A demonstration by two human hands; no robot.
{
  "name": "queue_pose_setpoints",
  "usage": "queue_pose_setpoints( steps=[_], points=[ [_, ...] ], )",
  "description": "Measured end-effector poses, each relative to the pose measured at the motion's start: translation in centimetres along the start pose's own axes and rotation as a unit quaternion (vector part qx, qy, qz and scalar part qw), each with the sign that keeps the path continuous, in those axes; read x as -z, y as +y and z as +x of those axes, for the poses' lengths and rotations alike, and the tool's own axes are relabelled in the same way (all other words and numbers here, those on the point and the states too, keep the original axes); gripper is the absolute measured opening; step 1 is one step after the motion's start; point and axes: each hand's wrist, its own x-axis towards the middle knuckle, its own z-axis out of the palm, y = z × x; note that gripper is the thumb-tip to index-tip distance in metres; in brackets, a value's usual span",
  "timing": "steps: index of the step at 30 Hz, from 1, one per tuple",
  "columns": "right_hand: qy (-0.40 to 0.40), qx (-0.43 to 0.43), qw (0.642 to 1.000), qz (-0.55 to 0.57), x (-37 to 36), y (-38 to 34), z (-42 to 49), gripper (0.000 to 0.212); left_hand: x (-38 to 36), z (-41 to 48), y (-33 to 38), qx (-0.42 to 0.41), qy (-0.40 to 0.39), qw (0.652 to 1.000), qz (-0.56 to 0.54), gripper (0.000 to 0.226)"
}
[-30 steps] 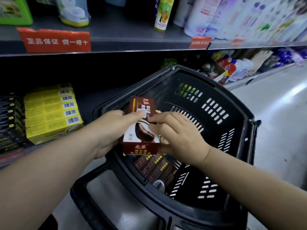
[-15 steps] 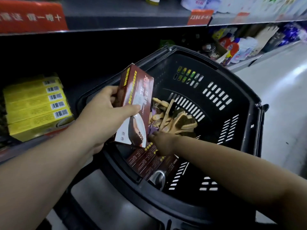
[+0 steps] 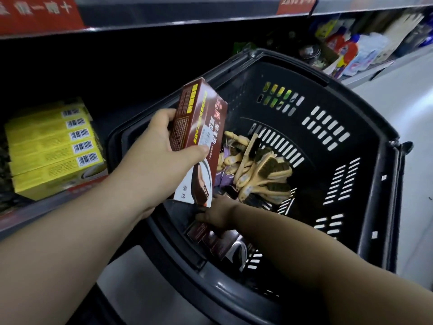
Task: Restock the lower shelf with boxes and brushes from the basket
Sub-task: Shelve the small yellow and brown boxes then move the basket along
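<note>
My left hand (image 3: 154,158) grips a dark red box (image 3: 199,141) printed with a shoe brush, holding it upright over the near left rim of the black basket (image 3: 379,174). My right hand (image 3: 216,212) reaches down inside the basket, fingers resting on more dark red boxes (image 3: 210,238) lying at the bottom; whether it grips one I cannot tell. A heap of wooden brushes (image 3: 262,174) lies deeper in the basket. The lower shelf (image 3: 46,207) is to the left, dark at the back.
A stack of yellow boxes (image 3: 54,148) stands on the lower shelf at left. An upper shelf edge with red labels (image 3: 39,12) runs overhead. Bottles and packets (image 3: 351,50) fill the shelf at far right. Pale floor (image 3: 417,118) lies right of the basket.
The right hand let go of the red box and dropped into the basket onto the boxes at the bottom. The left hand tilted the red box upright and lifted it slightly leftward.
</note>
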Motion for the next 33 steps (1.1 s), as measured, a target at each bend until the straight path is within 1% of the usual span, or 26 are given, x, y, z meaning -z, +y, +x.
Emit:
queue_pose_setpoints(
  steps=[1, 2, 3, 4, 5, 6, 7, 8, 9, 10, 12, 13, 14, 15, 16, 18, 20, 22, 24, 26, 28, 29, 30, 31, 32, 33],
  points=[
    [0.007, 0.011, 1.000, -0.004, 0.4, 0.0, -0.5, 0.045, 0.0, 0.0, 0.1, 0.003, 0.000, 1.000, -0.009, 0.049],
    [0.017, 0.002, 1.000, 0.017, 0.3, 0.2, -0.6, 0.044, 0.0, 0.0, 0.1, 0.007, 0.000, 1.000, -0.019, 0.050],
    [0.021, 0.005, 1.000, 0.003, 0.5, 0.3, -1.1, 0.042, 0.0, 0.1, 0.1, 0.010, 0.001, 0.999, -0.030, 0.050],
    [0.048, 0.000, 0.999, -0.024, 0.3, 0.2, -1.6, 0.039, 0.0, 0.1, 0.2, 0.015, 0.003, 0.999, -0.042, 0.049],
    [0.054, -0.012, 0.998, -0.026, 0.6, 0.6, -2.4, 0.037, 0.1, 0.1, 0.3, 0.022, 0.005, 0.998, -0.054, 0.048],
    [0.076, -0.046, 0.996, -0.008, 1.0, 1.2, -3.7, 0.035, 0.2, 0.2, 0.3, 0.030, 0.008, 0.997, -0.065, 0.047],
    [0.099, -0.102, 0.988, 0.053, 1.8, 2.1, -5.3, 0.034, 0.3, 0.2, 0.3, 0.039, 0.013, 0.996, -0.076, 0.046],
    [0.141, -0.150, 0.973, 0.104, 2.7, 3.0, -7.0, 0.037, 0.5, 0.3, 0.4, 0.051, 0.019, 0.995, -0.085, 0.046],
    [0.191, -0.196, 0.953, 0.131, 3.6, 3.9, -8.8, 0.043, 0.7, 0.3, 0.4, 0.064, 0.024, 0.993, -0.094, 0.045],
    [0.242, -0.238, 0.926, 0.165, 4.6, 4.5, -10.7, 0.048, 0.9, 0.3, 0.6, 0.078, 0.028, 0.991, -0.102, 0.044],
    [0.369, -0.306, 0.854, 0.203, 5.8, 5.2, -14.1, 0.050, 1.3, 0.1, 1.1, 0.107, 0.030, 0.986, -0.126, 0.039],
    [0.425, -0.325, 0.819, 0.205, 6.8, 5.0, -15.6, 0.049, 1.5, 0.0, 1.2, 0.121, 0.028, 0.982, -0.139, 0.033],
    [0.466, -0.338, 0.792, 0.203, 7.6, 4.6, -16.6, 0.049, 1.7, -0.2, 1.5, 0.131, 0.026, 0.980, -0.149, 0.026],
    [0.507, -0.335, 0.772, 0.187, 8.3, 4.2, -17.4, 0.052, 1.9, -0.4, 1.6, 0.136, 0.022, 0.977, -0.160, 0.020],
    [0.543, -0.320, 0.760, 0.161, 9.0, 3.8, -17.9, 0.055, 2.0, -0.7, 1.9, 0.138, 0.018, 0.976, -0.169, 0.016],
    [0.605, -0.257, 0.745, 0.114, 10.2, 2.9, -17.9, 0.057, 2.1, -1.3, 2.4, 0.137, -0.005, 0.971, -0.197, 0.013],
    [0.650, -0.189, 0.730, 0.096, 11.4, 1.8, -17.4, 0.049, 2.2, -1.8, 2.7, 0.133, -0.053, 0.961, -0.235, 0.034],
    [0.656, -0.146, 0.735, 0.093, 12.4, 0.8, -16.7, 0.050, 2.3, -2.3, 2.7, 0.118, -0.107, 0.955, -0.252, 0.050],
    [0.643, -0.128, 0.746, 0.116, 13.4, 0.1, -16.2, 0.054, 2.6, -2.3, 2.3, 0.121, -0.123, 0.948, -0.267, 0.059],
    [0.624, -0.127, 0.754, 0.161, 14.6, -0.3, -16.0, 0.055, 3.1, -1.8, 2.2, 0.145, -0.098, 0.942, -0.286, 0.055],
    [0.589, -0.157, 0.751, 0.254, 16.0, -0.8, -15.8, 0.057, 3.9, -1.5, 2.4, 0.143, -0.050, 0.946, -0.286, 0.056],
    [0.570, -0.178, 0.728, 0.337, 16.7, -1.1, -15.6, 0.052, 4.4, -1.4, 2.5, 0.136, -0.020, 0.951, -0.278, 0.063],
    [0.545, -0.207, 0.685, 0.438, 17.7, -1.5, -15.4, 0.040, 4.9, -1.4, 2.5, 0.134, 0.006, 0.953, -0.272, 0.073],
    [0.502, -0.224, 0.624, 0.555, 18.7, -1.8, -15.2, 0.023, 5.4, -1.6, 2.5, 0.137, 0.023, 0.952, -0.274, 0.080],
    [0.434, -0.232, 0.557, 0.670, 19.8, -1.9, -14.7, 0.018, 6.1, -1.8, 2.3, 0.137, 0.038, 0.950, -0.278, 0.084],
    [0.364, -0.219, 0.498, 0.756, 20.5, -1.8, -14.0, 0.029, 6.8, -2.0, 2.2, 0.133, 0.055, 0.950, -0.278, 0.082]
  ],
)
